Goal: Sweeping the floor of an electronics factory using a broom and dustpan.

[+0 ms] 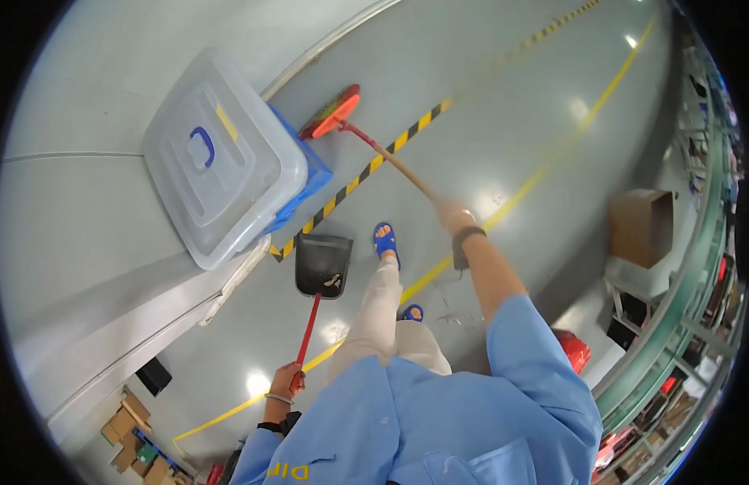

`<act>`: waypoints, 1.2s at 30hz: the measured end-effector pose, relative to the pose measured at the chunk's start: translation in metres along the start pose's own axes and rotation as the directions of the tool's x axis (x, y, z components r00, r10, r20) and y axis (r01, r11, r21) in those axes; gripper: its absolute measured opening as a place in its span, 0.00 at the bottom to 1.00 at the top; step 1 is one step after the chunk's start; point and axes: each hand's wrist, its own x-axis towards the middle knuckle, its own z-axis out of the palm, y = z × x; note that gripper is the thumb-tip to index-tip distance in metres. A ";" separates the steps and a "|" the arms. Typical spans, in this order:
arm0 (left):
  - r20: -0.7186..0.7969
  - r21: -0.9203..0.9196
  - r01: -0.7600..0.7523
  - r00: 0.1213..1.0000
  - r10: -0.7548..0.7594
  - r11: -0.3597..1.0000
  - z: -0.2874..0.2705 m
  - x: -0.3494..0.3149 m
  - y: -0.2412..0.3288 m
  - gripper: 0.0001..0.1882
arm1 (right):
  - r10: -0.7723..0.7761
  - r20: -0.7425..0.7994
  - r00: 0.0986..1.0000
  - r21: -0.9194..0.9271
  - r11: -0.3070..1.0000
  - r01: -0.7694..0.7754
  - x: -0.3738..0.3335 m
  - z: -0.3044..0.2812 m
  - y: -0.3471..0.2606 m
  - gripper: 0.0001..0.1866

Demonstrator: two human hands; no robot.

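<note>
My left hand is closed round the red handle of a long-handled dustpan. The black pan rests on the grey floor, with a little pale debris inside it. My right hand grips the wooden stick of a broom, its fingers slightly blurred. The orange broom head with dark, multicoloured bristles is up by the wall, beside a blue bin. Between the broom head and the pan runs black-and-yellow floor tape.
A clear plastic lid covers the blue bin against the left wall. A cardboard box stands at right, near crowded shelving. Boxes lie at lower left. Small bits of litter are near my feet.
</note>
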 end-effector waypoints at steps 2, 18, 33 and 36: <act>-0.018 -0.021 0.034 0.999 -0.034 0.999 0.013 -0.005 0.015 0.07 | 0.045 0.043 0.998 0.023 0.999 -0.046 0.024 -0.023 -0.038 0.24; 0.036 -0.179 0.053 0.998 -0.047 0.982 0.053 -0.008 0.100 0.05 | 0.342 -0.165 0.925 -0.358 0.853 -0.379 -0.181 -0.215 0.119 0.24; -0.204 -0.394 -0.038 0.978 -0.047 0.918 0.268 -0.075 0.136 0.07 | -0.612 0.241 0.753 -0.781 0.338 0.524 0.334 -0.419 -0.302 0.23; -0.193 -0.569 -0.021 0.975 -0.109 0.822 0.326 -0.082 0.146 0.07 | -0.531 0.276 0.801 -0.731 0.424 0.534 0.389 -0.465 -0.348 0.24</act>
